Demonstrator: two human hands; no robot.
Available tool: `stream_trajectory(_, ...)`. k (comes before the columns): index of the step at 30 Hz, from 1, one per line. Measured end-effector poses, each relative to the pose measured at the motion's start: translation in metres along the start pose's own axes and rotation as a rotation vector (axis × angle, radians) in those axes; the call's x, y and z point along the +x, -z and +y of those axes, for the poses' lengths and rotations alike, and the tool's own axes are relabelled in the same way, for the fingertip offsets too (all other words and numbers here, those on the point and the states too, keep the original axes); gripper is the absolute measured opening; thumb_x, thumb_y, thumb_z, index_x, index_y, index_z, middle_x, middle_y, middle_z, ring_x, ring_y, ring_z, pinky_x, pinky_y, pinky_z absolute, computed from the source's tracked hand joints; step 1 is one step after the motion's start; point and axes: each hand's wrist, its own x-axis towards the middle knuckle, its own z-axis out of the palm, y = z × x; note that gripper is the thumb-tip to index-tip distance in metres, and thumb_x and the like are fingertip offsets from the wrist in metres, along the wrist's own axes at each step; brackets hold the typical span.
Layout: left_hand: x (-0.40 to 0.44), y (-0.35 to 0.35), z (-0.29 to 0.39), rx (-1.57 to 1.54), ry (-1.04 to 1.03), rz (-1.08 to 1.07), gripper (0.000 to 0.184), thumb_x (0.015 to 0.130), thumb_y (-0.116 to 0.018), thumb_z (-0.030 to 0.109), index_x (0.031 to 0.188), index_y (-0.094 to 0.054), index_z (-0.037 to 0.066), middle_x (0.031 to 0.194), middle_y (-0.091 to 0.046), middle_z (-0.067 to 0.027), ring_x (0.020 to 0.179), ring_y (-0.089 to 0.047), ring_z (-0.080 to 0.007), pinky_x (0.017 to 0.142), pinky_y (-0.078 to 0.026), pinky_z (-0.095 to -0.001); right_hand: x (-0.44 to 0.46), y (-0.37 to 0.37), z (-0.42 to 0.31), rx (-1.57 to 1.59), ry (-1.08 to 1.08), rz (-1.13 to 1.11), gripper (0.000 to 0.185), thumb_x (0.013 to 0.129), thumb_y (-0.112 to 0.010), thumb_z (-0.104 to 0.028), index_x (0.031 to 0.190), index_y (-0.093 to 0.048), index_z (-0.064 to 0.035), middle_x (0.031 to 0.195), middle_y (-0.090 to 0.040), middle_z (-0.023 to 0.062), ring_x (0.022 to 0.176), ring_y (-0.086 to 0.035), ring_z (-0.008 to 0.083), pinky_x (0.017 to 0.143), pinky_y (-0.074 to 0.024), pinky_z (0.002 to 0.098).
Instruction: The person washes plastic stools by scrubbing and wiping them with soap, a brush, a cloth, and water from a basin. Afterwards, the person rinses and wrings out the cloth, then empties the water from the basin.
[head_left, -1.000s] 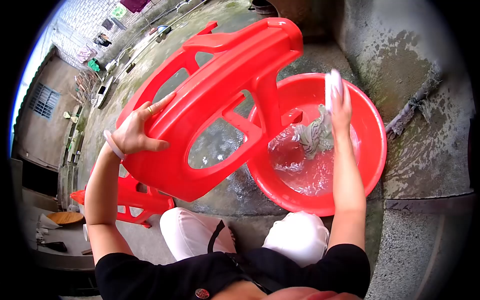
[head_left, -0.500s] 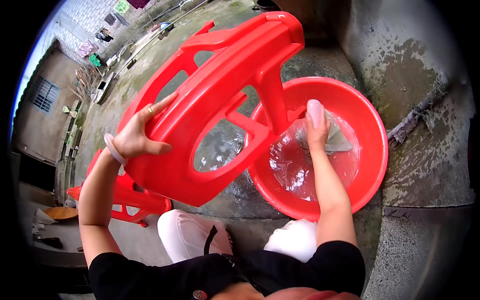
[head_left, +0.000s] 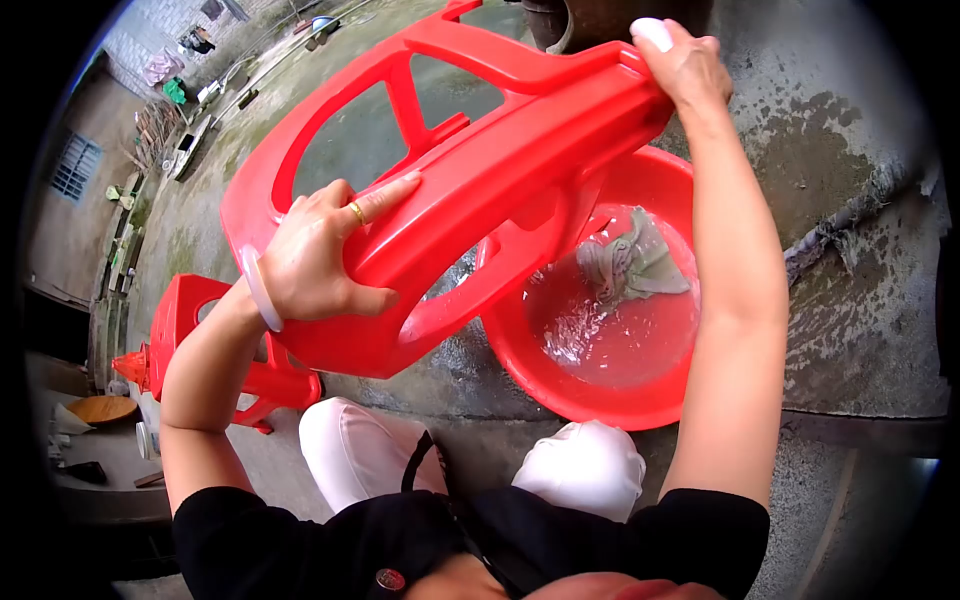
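Note:
A red plastic stool (head_left: 520, 150) is tilted on its side in front of me, its legs pointing up and right. My left hand (head_left: 325, 255) grips the corner near its seat end, index finger stretched along the leg and thumb underneath. Around the foot of that same leg, my right hand (head_left: 690, 70) is closed. A smooth pale pink-white oval piece (head_left: 655, 35) shows at its thumb side; whether it is held or worn, I cannot tell. Below the stool stands a red basin (head_left: 540, 385) of water, partly covered by it. A grey-green cloth (head_left: 635, 260) lies in the water.
Another red stool (head_left: 275, 385) stands at the lower left, behind my left forearm. Dark pots (head_left: 545, 20) are at the top, beside a concrete wall. Further left lie a wooden disc (head_left: 102, 408), stacked sticks (head_left: 155, 140) and a building with a barred window (head_left: 75, 167).
My right hand has risen from the cloth in the basin to the stool's upper leg end. The stool has shifted slightly right and up, with my left hand still on it.

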Motion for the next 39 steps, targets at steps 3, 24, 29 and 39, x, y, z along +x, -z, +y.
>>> stream_trajectory(3,0.000,-0.001,-0.001,0.046,-0.028,0.020,0.099,0.049,-0.074,0.028,0.140,-0.037,0.020,0.086,-0.047,-0.0150,0.080,-0.048,-0.0332,0.079,-0.039,-0.0405,-0.029,0.010,-0.008,0.162,0.165,0.082,0.062,0.075,-0.057,-0.060,0.127,-0.052,-0.0254,0.114,-0.055,0.0184,0.103,-0.056,0.0335,0.086,-0.0465,0.0422)
stream_trajectory(24,-0.010,-0.042,-0.063,-0.808,0.054,0.103,0.097,0.061,-0.079,0.020,0.142,-0.028,0.004,0.130,-0.049,-0.0106,0.119,-0.046,-0.0178,0.104,-0.032,-0.0341,-0.372,-0.219,0.264,-0.186,-1.022,-0.641,0.078,0.078,-0.063,-0.046,0.135,-0.032,-0.0013,0.130,-0.045,0.0243,0.118,-0.047,0.0380,0.097,-0.0388,0.0444)
stream_trajectory(29,-0.014,-0.049,-0.066,-0.806,0.036,0.158,0.102,0.060,-0.080,0.027,0.142,-0.025,0.001,0.133,-0.045,-0.0133,0.122,-0.045,-0.0205,0.105,-0.033,-0.0350,-0.306,-0.235,0.187,1.057,-0.780,-0.198,0.054,0.083,-0.064,-0.031,0.127,-0.047,-0.0048,0.116,-0.057,0.0146,0.103,-0.056,0.0243,0.085,-0.0447,0.0347)
stream_trajectory(39,-0.028,-0.063,-0.055,-0.818,0.051,0.172,0.103,0.057,-0.081,0.024,0.141,-0.026,0.000,0.136,-0.041,-0.0143,0.125,-0.041,-0.0228,0.105,-0.032,-0.0378,-0.181,-0.193,0.020,0.674,-0.074,0.305,0.052,0.083,-0.064,-0.029,0.127,-0.047,-0.0080,0.100,-0.056,0.0190,0.096,-0.056,0.0322,0.081,-0.0468,0.0419)
